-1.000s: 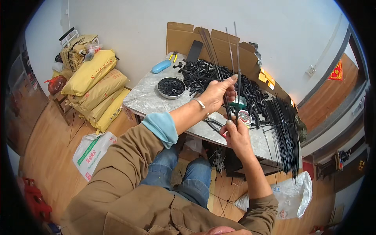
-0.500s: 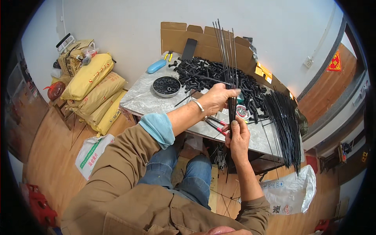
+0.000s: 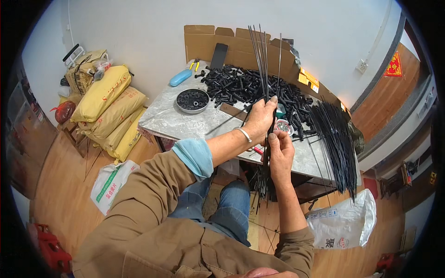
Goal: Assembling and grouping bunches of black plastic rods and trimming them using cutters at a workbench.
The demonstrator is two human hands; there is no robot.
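Thin black rods stand roughly upright in a loose bunch between my hands, their tips fanning out above. My left hand is closed around the bunch, with the thumb pointing up. Just below it, my right hand grips the same rods between thumb and fingers. The lower ends hang past the table's front edge. Behind my hands lies a heap of short black plastic parts. A small round tub of metal bits sits close to my right fingers. Red-handled pliers are partly hidden by my hands.
On the grey table are a round tin of black rings, a blue case and yellow-handled pliers. Many more black rods overhang its right edge. Cardboard stands behind. Yellow sacks are stacked left; plastic bags lie on the floor.
My left hand has closed around the rods; its thumb was stretched sideways before. The rods between my hands have drawn closer together, and both hands have shifted slightly left.
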